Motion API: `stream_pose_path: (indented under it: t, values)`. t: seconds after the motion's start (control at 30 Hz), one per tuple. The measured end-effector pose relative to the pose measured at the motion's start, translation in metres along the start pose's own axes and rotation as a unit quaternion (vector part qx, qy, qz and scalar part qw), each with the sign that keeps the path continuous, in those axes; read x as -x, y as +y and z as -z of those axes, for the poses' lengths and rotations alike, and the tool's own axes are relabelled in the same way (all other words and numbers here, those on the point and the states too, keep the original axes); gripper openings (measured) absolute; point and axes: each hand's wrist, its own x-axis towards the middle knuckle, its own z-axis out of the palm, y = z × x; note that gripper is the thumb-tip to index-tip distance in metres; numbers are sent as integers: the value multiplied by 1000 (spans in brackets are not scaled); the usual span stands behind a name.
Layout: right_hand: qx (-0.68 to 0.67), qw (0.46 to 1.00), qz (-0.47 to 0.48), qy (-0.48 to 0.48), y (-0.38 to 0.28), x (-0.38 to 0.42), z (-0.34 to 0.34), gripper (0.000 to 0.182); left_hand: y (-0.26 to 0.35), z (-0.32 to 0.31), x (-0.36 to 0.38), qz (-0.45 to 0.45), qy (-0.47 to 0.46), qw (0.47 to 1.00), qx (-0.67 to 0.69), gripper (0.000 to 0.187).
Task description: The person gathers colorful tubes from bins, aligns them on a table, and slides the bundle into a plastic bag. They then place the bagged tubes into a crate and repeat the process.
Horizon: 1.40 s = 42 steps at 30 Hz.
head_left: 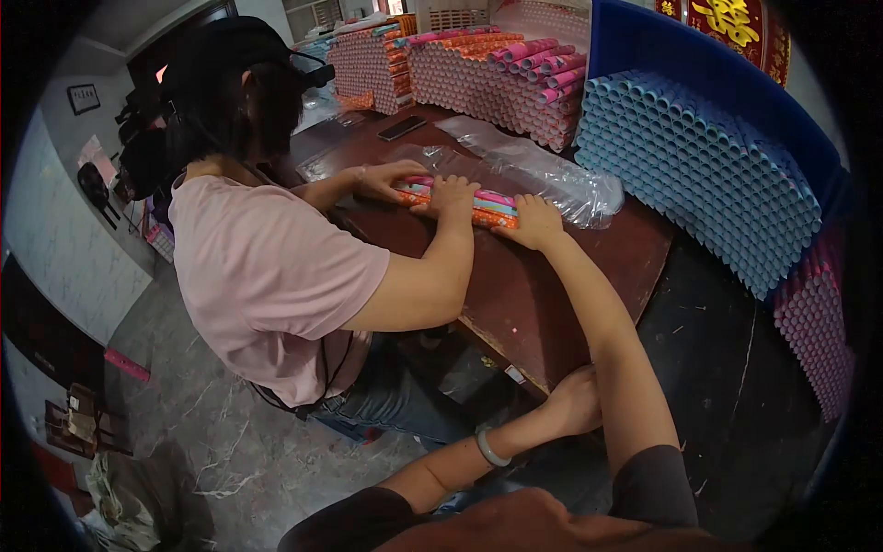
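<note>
I have my right hand (535, 224) clasping the right end of the tube bundle (495, 210), inward from the tabletop (529, 313)'s left edge; near its closest corner, my left hand (572, 403)'s grip I can't tell.

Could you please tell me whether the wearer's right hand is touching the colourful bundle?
Touching: the head view shows the right hand holding one end of the colourful bundle.

Phone (402, 128) lying flat on the brown table (515, 294). Red-and-gold sign (739, 23) top right, small framed picture (84, 98) hanging upper left.
</note>
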Motion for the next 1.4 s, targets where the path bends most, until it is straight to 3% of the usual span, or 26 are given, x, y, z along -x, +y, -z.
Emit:
stream_pose_path:
  t: [0.07,0.23,0.43,0.83,1.4]
  values:
    - [10,1000,15,13,0,1,0,84,3,4,0,28,-45,998,-16,31]
    - [16,994,53,91,-1,6,-5,70,-4,-6,5,13,-45,998,-38,32]
    - [-3,997,47,55,-5,9,4,67,1,1,3,18,-66,996,-51,33]
    - [-13,1000,-7,2,-9,14,5,91,2,4,1,13,-70,996,-46,30]
    - [-8,1000,13,3,-11,18,6,82,9,10,-2,38,-64,996,-41,27]
